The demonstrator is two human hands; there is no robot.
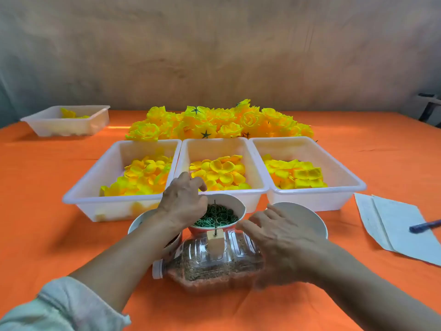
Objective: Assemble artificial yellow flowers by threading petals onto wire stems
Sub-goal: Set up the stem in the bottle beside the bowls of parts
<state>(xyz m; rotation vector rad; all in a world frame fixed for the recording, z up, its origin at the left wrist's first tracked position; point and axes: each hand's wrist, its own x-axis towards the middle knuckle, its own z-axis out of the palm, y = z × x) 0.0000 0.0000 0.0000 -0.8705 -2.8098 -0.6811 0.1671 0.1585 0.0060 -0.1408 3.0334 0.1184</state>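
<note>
A thin dark wire stem (215,215) stands upright in a small wooden block (216,244) fixed on a clear plastic bottle (205,268) that lies on its side, filled with grains. My left hand (183,199) hovers over a bowl of green rings (219,215), fingers curled downward by the middle tray's front rim; what it holds is hidden. My right hand (284,244), blurred, has straight spread fingers at the bottle's right end. Three white trays hold yellow petals: left tray (107,163), middle tray (214,146), right tray (334,173).
A pile of finished yellow flowers (219,123) lies behind the trays. A smaller tray (47,125) stands far left. White bowls sit at right (307,218) and under my left forearm (138,222). Papers (393,223) and a blue pen (424,226) lie on the orange cloth.
</note>
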